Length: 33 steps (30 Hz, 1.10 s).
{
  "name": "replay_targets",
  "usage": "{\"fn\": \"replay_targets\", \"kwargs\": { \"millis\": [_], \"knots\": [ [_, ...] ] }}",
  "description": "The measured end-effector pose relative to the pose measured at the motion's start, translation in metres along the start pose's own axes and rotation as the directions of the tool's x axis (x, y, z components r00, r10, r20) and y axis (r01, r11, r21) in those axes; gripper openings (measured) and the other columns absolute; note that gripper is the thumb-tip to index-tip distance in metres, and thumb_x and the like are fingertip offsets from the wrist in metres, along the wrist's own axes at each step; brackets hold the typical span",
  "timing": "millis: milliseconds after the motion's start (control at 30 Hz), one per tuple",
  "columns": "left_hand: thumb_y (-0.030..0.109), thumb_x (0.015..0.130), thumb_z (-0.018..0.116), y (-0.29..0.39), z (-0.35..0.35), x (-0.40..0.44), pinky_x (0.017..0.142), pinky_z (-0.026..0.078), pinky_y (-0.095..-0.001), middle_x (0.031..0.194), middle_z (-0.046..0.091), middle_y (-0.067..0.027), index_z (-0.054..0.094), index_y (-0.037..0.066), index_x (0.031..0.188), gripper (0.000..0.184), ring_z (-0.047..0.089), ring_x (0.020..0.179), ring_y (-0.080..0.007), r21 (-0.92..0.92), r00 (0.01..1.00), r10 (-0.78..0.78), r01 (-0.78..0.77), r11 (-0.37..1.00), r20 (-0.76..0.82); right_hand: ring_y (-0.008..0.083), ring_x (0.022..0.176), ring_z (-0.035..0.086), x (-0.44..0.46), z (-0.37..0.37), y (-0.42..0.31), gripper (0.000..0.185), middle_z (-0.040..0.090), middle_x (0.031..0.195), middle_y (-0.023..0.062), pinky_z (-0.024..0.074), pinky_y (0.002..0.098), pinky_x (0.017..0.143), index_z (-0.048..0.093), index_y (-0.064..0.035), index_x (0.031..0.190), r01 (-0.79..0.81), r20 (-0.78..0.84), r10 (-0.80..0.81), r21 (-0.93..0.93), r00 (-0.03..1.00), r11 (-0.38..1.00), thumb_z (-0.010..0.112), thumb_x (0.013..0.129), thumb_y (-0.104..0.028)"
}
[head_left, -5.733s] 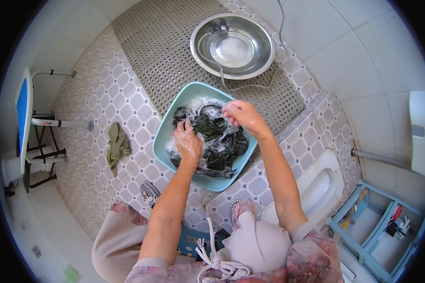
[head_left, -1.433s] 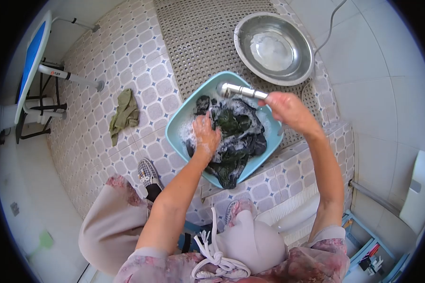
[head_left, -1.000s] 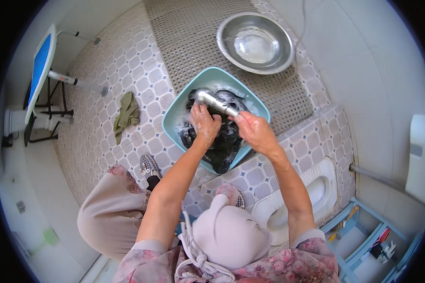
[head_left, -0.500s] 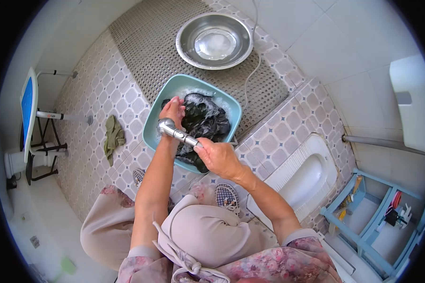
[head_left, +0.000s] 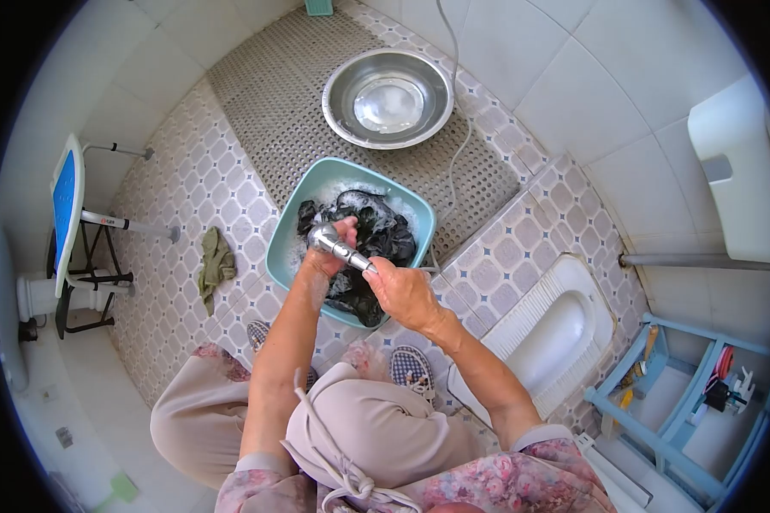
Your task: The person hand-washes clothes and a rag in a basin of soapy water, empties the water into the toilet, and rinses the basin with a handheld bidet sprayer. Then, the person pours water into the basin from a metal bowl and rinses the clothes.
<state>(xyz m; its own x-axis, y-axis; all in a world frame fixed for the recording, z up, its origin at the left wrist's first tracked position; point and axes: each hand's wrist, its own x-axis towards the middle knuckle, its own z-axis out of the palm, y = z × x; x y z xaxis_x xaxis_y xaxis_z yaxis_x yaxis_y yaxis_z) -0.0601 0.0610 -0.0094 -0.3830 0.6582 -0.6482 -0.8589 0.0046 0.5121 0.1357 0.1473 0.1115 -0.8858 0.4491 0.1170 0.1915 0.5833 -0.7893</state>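
My right hand is wrapped around the handle of a chrome shower head, holding it over the basin. Partly behind the shower head, my left hand has its fingers stretched out over the laundry, and I see nothing in it. Dark wet clothes lie in sudsy water in the light blue plastic basin. The basin stands on the floor in front of my feet.
A steel bowl holding some liquid stands on the perforated mat, beside a thin hose. An olive cloth lies on the tiles. A squat toilet and blue rack are at right, a blue-seated folding chair at left.
The view has tilted, so the basin and bowl sit lower in it. My left hand has shifted right relative to the shower head, its fingers now partly behind it. My right hand keeps its grip.
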Motion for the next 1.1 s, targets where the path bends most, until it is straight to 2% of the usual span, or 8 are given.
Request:
{"fn": "replay_targets", "kwargs": {
  "millis": [167,333,467,567,767,900,933,1100],
  "knots": [
    [0.021,0.086,0.075,-0.014,-0.022,0.007,0.042,0.036,-0.019,0.059,0.054,0.0043,0.065,0.006,0.089,0.019,0.046,0.046,-0.0049,-0.054,0.993,-0.059,0.064,0.996,0.1,0.0396,0.055,0.061,0.002,-0.005,-0.002,0.019,0.059,0.058,0.0171,0.0459,0.0489,0.049,0.056,-0.0072,0.092,0.007,0.022,-0.008,0.037,1.0,0.999,0.058,0.095,-0.026],
    [0.011,0.092,0.062,-0.007,-0.001,-0.002,0.066,0.053,-0.0253,0.091,0.064,-0.003,0.061,0.005,0.116,0.024,0.061,0.075,-0.0115,0.039,0.999,-0.002,0.001,0.999,0.032,0.0402,0.06,0.062,0.0,-0.002,-0.003,0.018,0.061,0.065,0.0182,0.0478,0.0474,0.052,0.056,-0.0058,0.092,0.095,0.049,-0.101,0.113,0.994,0.989,0.06,0.094,-0.023],
    [0.002,0.092,0.058,-0.006,-0.006,0.008,0.054,0.045,-0.0137,0.107,0.062,-0.0116,0.044,-0.002,0.133,0.043,0.057,0.071,-0.005,-0.14,0.999,0.005,0.002,0.99,0.049,0.0397,0.063,0.063,-0.003,-0.009,-0.01,0.018,0.063,0.068,0.0186,0.049,0.0461,0.054,0.056,-0.0041,0.094,0.146,0.073,-0.158,0.15,0.985,0.978,0.061,0.093,-0.021],
    [0.015,0.094,0.062,0.007,-0.003,-0.005,0.036,0.03,-0.0187,0.068,0.056,0.0027,0.059,0.004,0.105,0.016,0.037,0.042,-0.0037,-0.152,0.95,-0.224,0.26,0.954,0.219,0.0393,0.064,0.064,-0.006,-0.012,-0.01,0.019,0.063,0.069,0.0185,0.0493,0.0458,0.055,0.057,-0.0031,0.097,0.149,0.132,-0.169,0.15,0.977,0.977,0.061,0.093,-0.021],
    [0.033,0.09,0.067,0.006,0.013,-0.005,0.038,0.023,-0.0232,0.053,0.042,0.0067,0.058,0.01,0.076,0.029,0.033,0.04,-0.0055,0.269,0.949,0.277,-0.23,0.935,-0.15,0.0407,0.063,0.062,-0.007,-0.017,0.002,0.022,0.062,0.068,0.0197,0.0481,0.0466,0.053,0.06,-0.0054,0.105,-0.015,0.076,0.006,0.116,0.997,0.993,0.06,0.094,-0.025],
    [0.022,0.084,0.072,0.018,0.016,-0.003,0.069,0.046,-0.0318,0.08,0.062,-0.0082,0.071,0.008,0.087,0.015,0.058,0.075,-0.0195,0.879,0.539,0.823,-0.464,0.113,0.178,0.0411,0.063,0.062,-0.007,-0.029,0.019,0.025,0.061,0.068,0.0204,0.0473,0.0464,0.054,0.061,-0.0052,0.109,-0.104,-0.006,0.105,0.093,0.994,0.99,0.059,0.095,-0.025],
    [0.029,0.077,0.078,0.027,0.008,-0.003,0.09,0.044,-0.0414,0.117,0.059,-0.0166,0.069,0.015,0.111,0.038,0.054,0.108,-0.0305,0.933,0.566,0.756,-0.317,-0.168,0.329,0.0394,0.062,0.062,-0.007,-0.032,0.023,0.025,0.061,0.068,0.0203,0.0474,0.0447,0.054,0.061,-0.0051,0.11,-0.117,-0.025,0.121,0.11,0.992,0.987,0.059,0.095,-0.025],
    [0.049,0.056,0.088,0.015,-0.016,0.018,0.106,0.031,-0.0605,0.153,0.024,-0.0235,0.024,0.025,0.153,0.119,0.021,0.141,-0.0451,0.964,0.813,0.571,0.05,-0.263,0.113,0.0319,0.058,0.062,-0.009,-0.037,0.036,0.027,0.059,0.064,0.0157,0.0468,0.0391,0.054,0.061,-0.0014,0.112,-0.253,-0.021,0.264,0.218,0.964,0.942,0.056,0.097,-0.023]
  ]
}}
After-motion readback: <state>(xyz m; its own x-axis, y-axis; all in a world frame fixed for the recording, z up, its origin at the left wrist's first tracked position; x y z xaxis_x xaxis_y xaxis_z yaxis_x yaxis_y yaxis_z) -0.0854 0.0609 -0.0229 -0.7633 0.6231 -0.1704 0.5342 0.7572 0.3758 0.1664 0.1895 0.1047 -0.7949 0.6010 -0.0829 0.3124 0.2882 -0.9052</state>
